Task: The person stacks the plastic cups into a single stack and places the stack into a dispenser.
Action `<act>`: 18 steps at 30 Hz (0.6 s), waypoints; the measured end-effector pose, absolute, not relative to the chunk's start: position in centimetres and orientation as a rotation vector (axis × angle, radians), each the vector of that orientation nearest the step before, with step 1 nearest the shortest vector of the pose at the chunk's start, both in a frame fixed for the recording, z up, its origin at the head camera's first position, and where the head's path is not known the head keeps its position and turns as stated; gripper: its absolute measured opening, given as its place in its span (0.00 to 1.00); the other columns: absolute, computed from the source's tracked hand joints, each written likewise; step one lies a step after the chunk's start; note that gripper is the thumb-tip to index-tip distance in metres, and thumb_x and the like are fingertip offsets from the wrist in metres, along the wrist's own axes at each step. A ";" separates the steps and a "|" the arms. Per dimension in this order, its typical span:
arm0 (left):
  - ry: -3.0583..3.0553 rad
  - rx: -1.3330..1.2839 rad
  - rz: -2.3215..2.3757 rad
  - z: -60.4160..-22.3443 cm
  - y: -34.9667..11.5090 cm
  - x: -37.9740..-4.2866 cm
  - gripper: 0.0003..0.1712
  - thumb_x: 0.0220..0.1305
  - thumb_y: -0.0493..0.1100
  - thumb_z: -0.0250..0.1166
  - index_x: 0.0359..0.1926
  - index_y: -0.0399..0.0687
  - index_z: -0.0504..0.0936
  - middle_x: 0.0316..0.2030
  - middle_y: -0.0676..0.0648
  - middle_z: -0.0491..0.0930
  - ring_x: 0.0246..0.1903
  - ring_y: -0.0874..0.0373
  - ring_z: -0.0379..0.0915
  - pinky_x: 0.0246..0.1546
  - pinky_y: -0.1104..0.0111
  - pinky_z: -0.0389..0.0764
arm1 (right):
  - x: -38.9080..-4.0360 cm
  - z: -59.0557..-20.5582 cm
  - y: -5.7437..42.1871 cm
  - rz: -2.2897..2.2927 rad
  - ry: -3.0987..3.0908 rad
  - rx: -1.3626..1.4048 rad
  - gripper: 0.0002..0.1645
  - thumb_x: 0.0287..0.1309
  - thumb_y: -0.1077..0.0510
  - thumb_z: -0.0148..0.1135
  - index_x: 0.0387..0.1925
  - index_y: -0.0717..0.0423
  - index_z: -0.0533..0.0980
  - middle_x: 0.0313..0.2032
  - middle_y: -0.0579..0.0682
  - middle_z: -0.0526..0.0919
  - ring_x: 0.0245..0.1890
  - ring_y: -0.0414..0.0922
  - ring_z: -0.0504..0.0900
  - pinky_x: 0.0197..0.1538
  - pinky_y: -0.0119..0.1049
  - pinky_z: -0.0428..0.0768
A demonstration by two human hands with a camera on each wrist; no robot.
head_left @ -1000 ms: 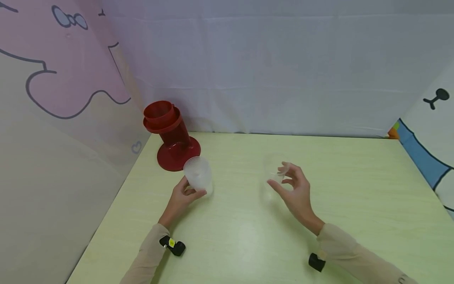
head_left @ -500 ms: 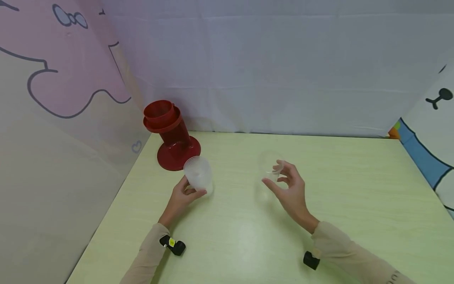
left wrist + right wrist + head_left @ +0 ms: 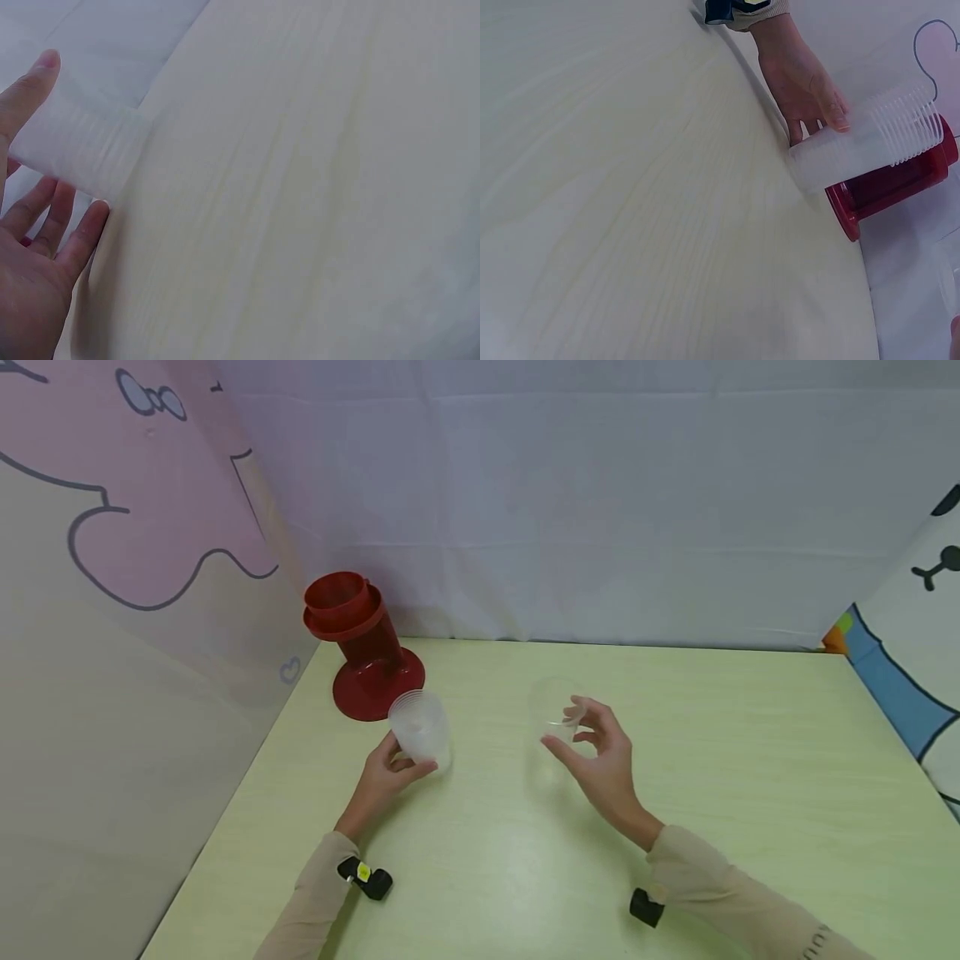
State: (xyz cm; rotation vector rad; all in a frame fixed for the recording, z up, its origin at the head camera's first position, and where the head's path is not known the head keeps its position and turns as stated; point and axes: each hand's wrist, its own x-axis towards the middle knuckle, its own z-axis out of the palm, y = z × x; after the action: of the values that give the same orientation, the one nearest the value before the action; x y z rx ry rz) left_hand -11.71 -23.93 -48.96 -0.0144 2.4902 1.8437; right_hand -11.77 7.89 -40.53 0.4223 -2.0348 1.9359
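A nested stack of clear plastic cups (image 3: pixel 418 727) stands on the table, and my left hand (image 3: pixel 381 777) grips it low, thumb on the near side. In the left wrist view the ribbed stack (image 3: pixel 82 142) lies between thumb and fingers. My right hand (image 3: pixel 600 760) holds a single clear plastic cup (image 3: pixel 553 706) between thumb and fingers, to the right of the stack; whether its base touches the table I cannot tell. The right wrist view shows the stack's many rims (image 3: pixel 911 131) and, at its edge, only a sliver of the single cup (image 3: pixel 949 274).
A red cup holder (image 3: pixel 367 652) with a round base stands at the back left, just behind the stack. The pale wooden table (image 3: pixel 712 743) meets a white curtain (image 3: pixel 562 510) at the back. Printed panels rise at left and right.
My right hand has moved left with the single cup, closer to the stack. The left hand and the stack have stayed in place.
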 end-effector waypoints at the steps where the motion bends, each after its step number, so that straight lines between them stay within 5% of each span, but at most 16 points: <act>1: 2.488 -0.019 1.842 -49.0 -23.9 -11.7 0.45 0.48 0.56 0.74 0.66 0.67 0.62 0.58 0.52 0.69 0.48 0.50 0.77 0.52 0.58 0.77 | -11.7 -40.5 7.8 1.938 -2.036 0.424 0.33 0.44 0.73 0.70 0.54 0.67 0.70 0.43 0.52 0.77 0.43 0.55 0.76 0.43 0.41 0.77; 18: 2.485 -0.020 1.843 -49.2 -24.1 -11.8 0.45 0.47 0.57 0.74 0.65 0.69 0.62 0.58 0.52 0.70 0.47 0.51 0.77 0.51 0.59 0.77 | -11.9 -39.6 6.2 1.952 -2.003 0.493 0.33 0.43 0.74 0.70 0.55 0.67 0.70 0.41 0.53 0.76 0.45 0.60 0.75 0.43 0.39 0.77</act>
State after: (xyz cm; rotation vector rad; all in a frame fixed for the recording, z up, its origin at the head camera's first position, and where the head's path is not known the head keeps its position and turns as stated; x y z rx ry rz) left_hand -11.78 -24.11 -49.21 -0.0203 2.4854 1.8431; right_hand -11.90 6.17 -39.62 0.4927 -2.0029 1.9525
